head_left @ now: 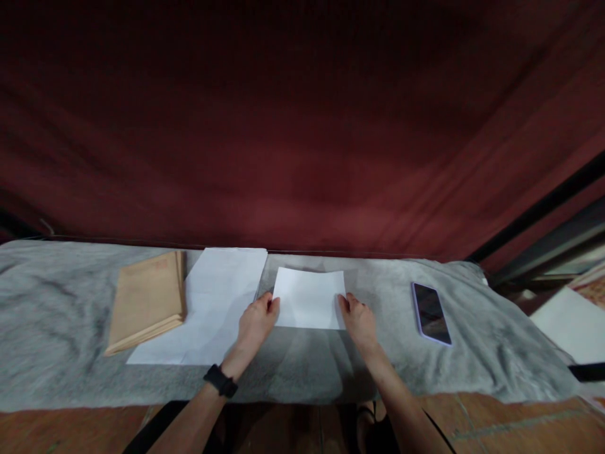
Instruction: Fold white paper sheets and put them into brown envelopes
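Note:
A white sheet of paper, wider than it is tall, is held between my two hands just over the grey cloth. My left hand, with a black watch on its wrist, pinches the sheet's left edge between thumb and fingers. At the opposite edge, my right hand has the paper in a similar pinch. The far edge of the sheet bows slightly. Left of my left hand lie larger white sheets, partly covered by a stack of brown envelopes.
A phone in a lilac case lies to the right on the grey cloth. Behind the cloth-covered surface hangs a dark red curtain. Dark bars stand at the right, and a tiled floor shows below the front edge.

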`<state>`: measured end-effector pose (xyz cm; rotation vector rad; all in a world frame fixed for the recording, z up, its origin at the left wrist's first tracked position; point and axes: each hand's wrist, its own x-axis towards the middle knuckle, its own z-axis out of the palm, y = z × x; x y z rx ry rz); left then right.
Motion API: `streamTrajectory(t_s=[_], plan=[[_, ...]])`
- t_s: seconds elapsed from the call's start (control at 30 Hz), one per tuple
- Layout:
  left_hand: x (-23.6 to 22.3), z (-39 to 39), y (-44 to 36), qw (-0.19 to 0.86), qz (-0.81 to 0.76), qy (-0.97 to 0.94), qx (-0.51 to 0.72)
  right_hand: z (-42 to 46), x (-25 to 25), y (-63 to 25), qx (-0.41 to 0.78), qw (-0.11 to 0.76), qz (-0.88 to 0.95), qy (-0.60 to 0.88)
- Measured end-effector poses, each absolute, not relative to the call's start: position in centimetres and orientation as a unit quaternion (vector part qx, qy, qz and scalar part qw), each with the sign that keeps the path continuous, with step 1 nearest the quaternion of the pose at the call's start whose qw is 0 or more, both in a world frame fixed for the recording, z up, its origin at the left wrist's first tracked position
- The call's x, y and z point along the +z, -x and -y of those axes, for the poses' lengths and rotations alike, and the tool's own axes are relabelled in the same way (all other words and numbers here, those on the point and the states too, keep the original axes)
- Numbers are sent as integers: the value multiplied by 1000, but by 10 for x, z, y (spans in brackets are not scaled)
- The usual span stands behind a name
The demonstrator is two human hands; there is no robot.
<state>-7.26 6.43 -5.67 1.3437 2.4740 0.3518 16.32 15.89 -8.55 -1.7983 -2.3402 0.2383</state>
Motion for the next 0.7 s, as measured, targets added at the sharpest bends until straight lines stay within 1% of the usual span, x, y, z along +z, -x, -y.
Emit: streamTrajectory(t_s=[0.4,0.57,0.7], plan=[[-53,-65,69,153,-868,-463,88,-147,-85,-164,45,51,788,612],[-49,-66,65,155,-872,-460,66,-144,-89,-167,47,79,791,605],[-47,-66,62,136,-875,-461,52,-144,-94,-169,39,104,791,602]])
